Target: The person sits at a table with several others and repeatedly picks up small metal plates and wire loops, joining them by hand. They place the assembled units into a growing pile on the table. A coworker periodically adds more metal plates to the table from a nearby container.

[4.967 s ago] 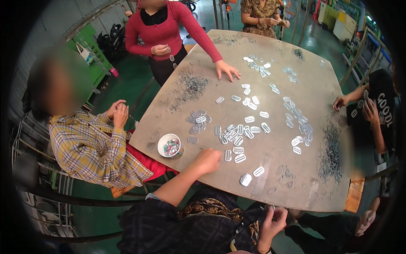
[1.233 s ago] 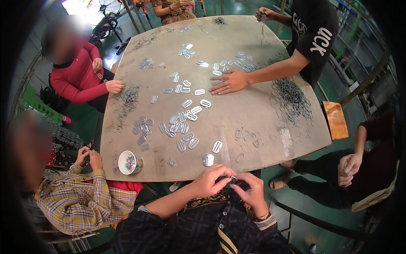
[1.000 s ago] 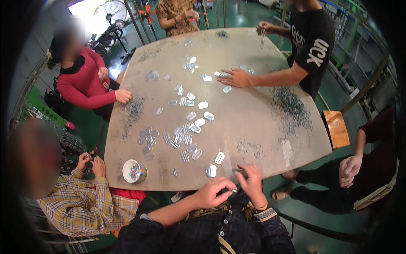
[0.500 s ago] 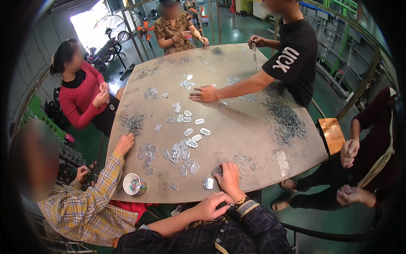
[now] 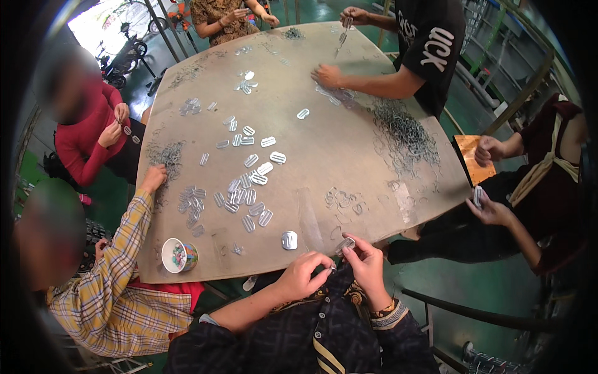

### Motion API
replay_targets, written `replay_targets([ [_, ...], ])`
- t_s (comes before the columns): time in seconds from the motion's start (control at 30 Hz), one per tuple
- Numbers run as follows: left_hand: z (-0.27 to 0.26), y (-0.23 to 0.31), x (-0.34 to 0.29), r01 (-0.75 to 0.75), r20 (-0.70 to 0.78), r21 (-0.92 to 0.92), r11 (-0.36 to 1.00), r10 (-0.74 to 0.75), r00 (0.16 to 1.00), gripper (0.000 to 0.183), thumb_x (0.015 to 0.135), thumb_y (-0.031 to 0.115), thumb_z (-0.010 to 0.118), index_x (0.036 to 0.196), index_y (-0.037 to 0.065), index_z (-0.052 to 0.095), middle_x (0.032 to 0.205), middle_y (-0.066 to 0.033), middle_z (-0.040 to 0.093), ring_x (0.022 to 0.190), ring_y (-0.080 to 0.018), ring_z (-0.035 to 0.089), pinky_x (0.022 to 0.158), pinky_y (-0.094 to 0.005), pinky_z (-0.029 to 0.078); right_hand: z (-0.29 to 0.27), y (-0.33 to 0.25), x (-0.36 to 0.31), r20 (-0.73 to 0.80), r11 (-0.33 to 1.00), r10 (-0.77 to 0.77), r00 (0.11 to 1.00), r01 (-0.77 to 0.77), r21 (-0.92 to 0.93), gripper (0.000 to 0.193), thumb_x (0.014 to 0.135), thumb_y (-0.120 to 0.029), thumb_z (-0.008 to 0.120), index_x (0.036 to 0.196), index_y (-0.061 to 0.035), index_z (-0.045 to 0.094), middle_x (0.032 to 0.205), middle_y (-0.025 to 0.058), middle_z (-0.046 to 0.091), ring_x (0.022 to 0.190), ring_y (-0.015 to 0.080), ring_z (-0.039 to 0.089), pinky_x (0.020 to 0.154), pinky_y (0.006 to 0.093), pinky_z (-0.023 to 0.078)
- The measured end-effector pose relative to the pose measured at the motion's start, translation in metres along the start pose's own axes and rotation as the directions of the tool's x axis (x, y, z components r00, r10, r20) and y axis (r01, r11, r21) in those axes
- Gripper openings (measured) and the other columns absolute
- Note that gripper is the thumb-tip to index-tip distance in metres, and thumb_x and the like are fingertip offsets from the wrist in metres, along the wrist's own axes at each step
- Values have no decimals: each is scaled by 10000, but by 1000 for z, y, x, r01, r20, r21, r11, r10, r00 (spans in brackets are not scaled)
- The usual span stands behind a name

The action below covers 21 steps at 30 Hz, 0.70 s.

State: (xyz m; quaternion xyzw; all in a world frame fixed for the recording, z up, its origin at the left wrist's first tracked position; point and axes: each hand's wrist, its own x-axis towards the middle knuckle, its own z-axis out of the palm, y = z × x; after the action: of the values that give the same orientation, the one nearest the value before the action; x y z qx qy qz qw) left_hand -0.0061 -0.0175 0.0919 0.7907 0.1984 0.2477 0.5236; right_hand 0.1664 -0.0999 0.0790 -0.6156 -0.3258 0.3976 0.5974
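Seemingly at a joining step, the right hand [image 5: 365, 267] grips a slotted oval metal plate [image 5: 345, 245] at the near edge of the worktop [image 5: 349, 149], the left hand [image 5: 304, 275] pinching a small, indistinct metallic piece [image 5: 332, 267]; the next move likely calls for aligning both.

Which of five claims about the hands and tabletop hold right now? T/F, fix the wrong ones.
1. The right hand holds an oval metal plate. True.
2. The left hand lies flat on the table. False: its fingers are bent, pinching a small piece too small to identify.
3. The cup on the table holds small coloured bits. True.
4. The plaid-sleeved co-worker's hand is inside the cup. False: it is at the left-side pile of wire pieces.
5. The small stack of plates is to the right of the cup. True.
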Motion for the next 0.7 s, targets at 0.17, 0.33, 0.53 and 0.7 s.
replay_targets([
  [0.17,9,2,2,-38,14,114,993,36,999,151,820,47,672,940,25,583,882,-129,631,835,-333,608,742,-401,455,1,-7,-26,-43,989,-87,995,82,-120,320,852,18,683,1171,5,678,840,30,646,707,60,560,629,211,458],
  [0.33,18,1,0,-17,25,165,986,13,1000,151,815,77,676,919,42,573,869,-124,622,833,-331,604,759,-412,450,10,-18,-36,-79,916,-284,956,246,-318,287,838,37,683,1124,19,685,859,105,697,733,117,648,655,242,505],
  [0.53,20,0,0,-12,36,163,986,7,999,126,792,74,705,857,40,602,802,-118,626,775,-336,604,706,-404,449,14,-20,-47,-123,892,-330,936,266,-365,192,837,50,678,1027,25,694,874,125,707,755,205,694,665,292,534],
  [0.7,0,4,11,81,155,76,994,-92,984,113,833,146,700,878,56,648,843,-129,681,814,-326,656,739,-399,500,12,-25,-49,-126,875,-326,937,249,-414,172,820,51,683,988,15,692,855,131,695,758,259,677,685,320,523],
])
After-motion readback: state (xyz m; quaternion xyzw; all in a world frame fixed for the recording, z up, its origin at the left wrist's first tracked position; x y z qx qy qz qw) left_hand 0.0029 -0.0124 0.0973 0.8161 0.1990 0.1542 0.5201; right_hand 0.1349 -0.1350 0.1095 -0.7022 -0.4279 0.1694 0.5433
